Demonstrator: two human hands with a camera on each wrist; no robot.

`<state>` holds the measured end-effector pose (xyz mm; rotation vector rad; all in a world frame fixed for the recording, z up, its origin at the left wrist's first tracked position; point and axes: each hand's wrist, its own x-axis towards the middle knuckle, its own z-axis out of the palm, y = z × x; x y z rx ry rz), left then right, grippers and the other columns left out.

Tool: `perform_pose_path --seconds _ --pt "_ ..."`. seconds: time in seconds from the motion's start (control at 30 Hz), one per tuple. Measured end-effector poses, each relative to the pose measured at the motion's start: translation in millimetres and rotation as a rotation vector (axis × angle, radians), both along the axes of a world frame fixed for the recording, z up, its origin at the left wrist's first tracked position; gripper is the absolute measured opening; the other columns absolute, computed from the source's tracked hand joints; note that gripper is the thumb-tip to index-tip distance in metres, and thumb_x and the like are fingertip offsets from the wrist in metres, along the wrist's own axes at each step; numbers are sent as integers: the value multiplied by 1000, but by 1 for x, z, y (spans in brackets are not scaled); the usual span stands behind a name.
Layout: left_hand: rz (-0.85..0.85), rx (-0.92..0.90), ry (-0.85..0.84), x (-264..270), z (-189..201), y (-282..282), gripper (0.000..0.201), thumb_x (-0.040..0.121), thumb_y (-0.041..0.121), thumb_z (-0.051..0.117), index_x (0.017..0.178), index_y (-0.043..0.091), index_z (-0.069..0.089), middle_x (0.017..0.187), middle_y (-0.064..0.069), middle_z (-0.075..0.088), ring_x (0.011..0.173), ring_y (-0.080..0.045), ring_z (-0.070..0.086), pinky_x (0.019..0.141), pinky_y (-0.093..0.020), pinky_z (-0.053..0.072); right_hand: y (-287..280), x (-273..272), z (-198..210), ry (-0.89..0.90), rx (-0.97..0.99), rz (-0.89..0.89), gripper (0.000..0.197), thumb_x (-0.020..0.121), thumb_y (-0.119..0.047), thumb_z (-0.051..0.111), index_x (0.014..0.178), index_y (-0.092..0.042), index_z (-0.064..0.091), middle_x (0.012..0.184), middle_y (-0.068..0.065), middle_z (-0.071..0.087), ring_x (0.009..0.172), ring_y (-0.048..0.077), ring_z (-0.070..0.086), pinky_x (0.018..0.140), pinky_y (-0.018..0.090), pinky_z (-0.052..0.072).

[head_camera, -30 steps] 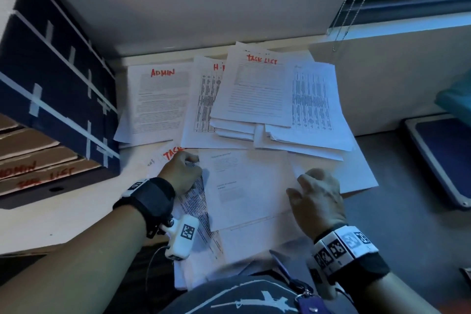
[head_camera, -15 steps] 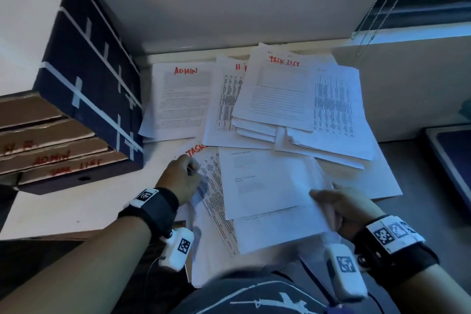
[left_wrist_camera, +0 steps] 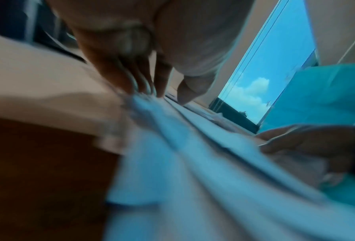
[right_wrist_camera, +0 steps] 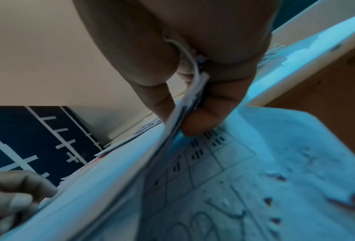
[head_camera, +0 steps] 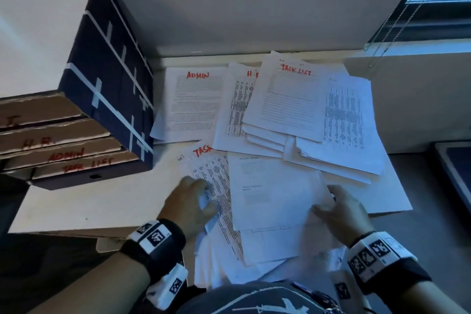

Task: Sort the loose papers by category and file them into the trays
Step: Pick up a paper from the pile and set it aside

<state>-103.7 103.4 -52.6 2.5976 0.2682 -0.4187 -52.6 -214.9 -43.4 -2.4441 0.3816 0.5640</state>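
Observation:
A loose bundle of papers (head_camera: 270, 199) lies at the table's near edge, between my hands. My left hand (head_camera: 190, 201) holds its left edge, thumb on top of a printed table sheet headed TASK (head_camera: 204, 151). My right hand (head_camera: 341, 209) pinches the bundle's right edge (right_wrist_camera: 193, 97) between thumb and fingers, several sheets together. Further back lie sheets headed ADMIN (head_camera: 196, 102), H.R (head_camera: 237, 109) and TASK LIST (head_camera: 288, 99). At the left stands a stack of cardboard trays (head_camera: 86, 164) with red labels H.R., ADMIN and TASK LIST.
The tray stack has a dark blue taped side wall (head_camera: 114, 89). Bare white tabletop (head_camera: 89, 201) shows in front of the trays. A window with a blind cord (head_camera: 397, 25) is at the back right; a dark tray-like object (head_camera: 456, 173) sits at the right edge.
My right hand went from lying flat on the papers to pinching their right edge. My left hand slid down the left edge toward me, away from the TASK heading.

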Motion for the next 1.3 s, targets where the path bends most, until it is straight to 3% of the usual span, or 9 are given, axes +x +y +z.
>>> perform_pose_path --seconds 0.23,0.37,0.57,0.77,0.9,1.0,1.07,1.13,1.3 --pt "182 -314 259 15 10 -45 49 94 44 52 134 16 53 122 -2 61 105 -24 61 87 -30 48 2 2 -6 9 -10 96 48 82 -34 75 124 -18 57 114 5 67 98 22 59 81 27 42" --pt "424 -774 485 35 17 -46 16 93 20 65 86 8 59 64 -9 56 51 -24 47 50 -30 45 2 8 -10 32 117 77 51 77 -28 80 122 -20 57 107 0 69 97 20 64 83 29 50" --pt "577 -919 554 48 23 -62 17 94 -3 60 78 -1 56 48 -12 59 35 -20 55 42 -24 49 -11 14 -7 9 18 229 51 75 -52 73 117 -24 62 106 -3 70 90 14 64 76 27 49" --pt "632 -1026 561 57 18 -44 58 62 11 90 112 -5 67 105 -20 75 107 -36 69 101 -48 51 -27 36 15 -77 -2 163 50 78 -69 62 87 -19 64 86 1 67 81 20 61 71 32 44" --pt "615 -1255 613 41 49 -46 39 82 -12 61 121 -12 61 116 -27 69 99 -35 72 79 -42 61 -35 45 10 252 612 -119 68 68 -67 76 117 -20 70 120 -2 70 109 17 67 106 45 45" --pt "533 -1311 655 25 71 -40 32 87 -8 58 119 -12 61 96 -28 72 71 -32 74 55 -30 60 -21 39 17 419 739 -78 55 72 -27 79 121 -6 66 108 7 71 95 21 67 99 39 49" --pt "493 -1295 692 25 72 -24 70 73 7 77 137 -8 52 124 -30 61 96 -36 69 82 -37 58 -15 30 29 523 825 -38 43 62 -12 78 101 6 69 83 17 72 68 27 68 73 32 55" --pt "511 -1242 731 30 68 1 97 66 23 86 147 -3 38 145 -25 40 123 -42 45 107 -44 33 -13 21 44 536 891 67 53 62 -16 78 106 10 67 99 29 70 84 35 65 75 36 53" --pt "460 -1308 495 46 80 22 61 84 11 69 141 -1 50 144 -23 50 131 -43 49 107 -53 43 -9 11 79 436 1158 146 47 71 -3 66 117 -1 68 116 29 66 105 46 63 90 50 53"
